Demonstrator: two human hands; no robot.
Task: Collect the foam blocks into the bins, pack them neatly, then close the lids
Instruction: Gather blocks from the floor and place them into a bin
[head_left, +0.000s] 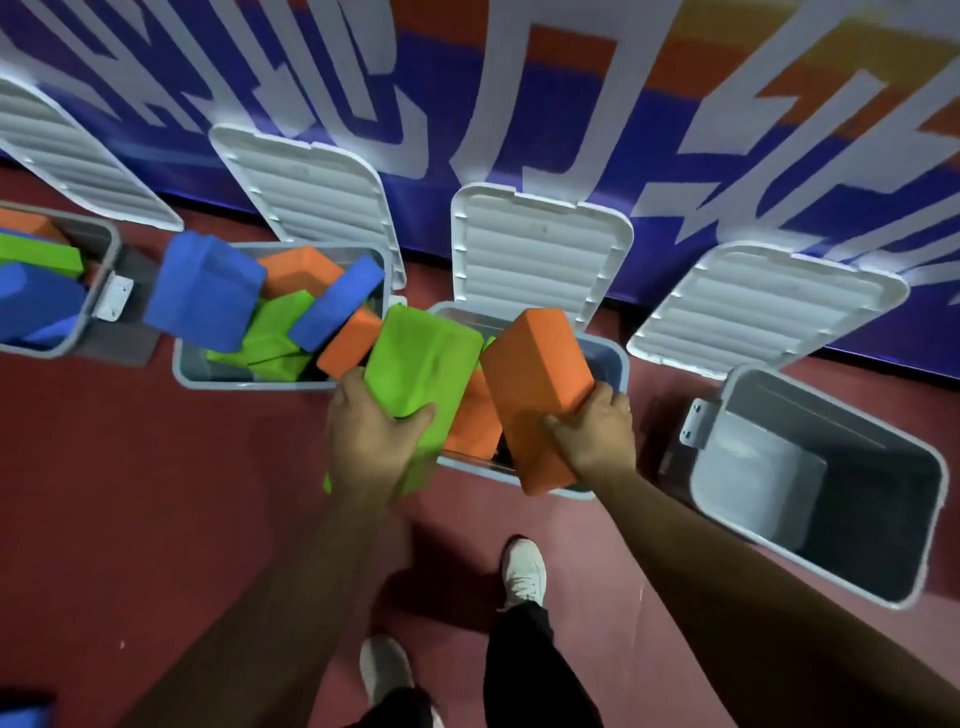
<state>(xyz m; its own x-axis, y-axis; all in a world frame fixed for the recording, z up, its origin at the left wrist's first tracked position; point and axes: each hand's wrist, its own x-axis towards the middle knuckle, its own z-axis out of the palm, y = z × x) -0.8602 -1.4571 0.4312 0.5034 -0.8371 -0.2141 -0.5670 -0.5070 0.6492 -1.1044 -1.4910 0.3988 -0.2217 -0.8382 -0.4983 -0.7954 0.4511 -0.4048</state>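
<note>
My left hand (371, 436) grips a green foam block (421, 364) by its near end, held over the left edge of the middle grey bin (610, 364). An orange foam block (535, 395) is gripped by my right hand (592, 431) above the same bin. Another orange block (470, 421) lies inside that bin between the two. The bin's white lid (535, 249) stands open against the wall. The bin to the left (182, 366) is heaped with blue, orange and green blocks, some sticking out over its rim.
At the right stands a grey bin (883, 587) with nothing in it, its lid (769, 306) open. A far-left bin (98, 291) holds more blocks. A banner wall runs behind the bins. My feet (524, 571) are on the red floor. A blue block corner (21, 714) shows bottom left.
</note>
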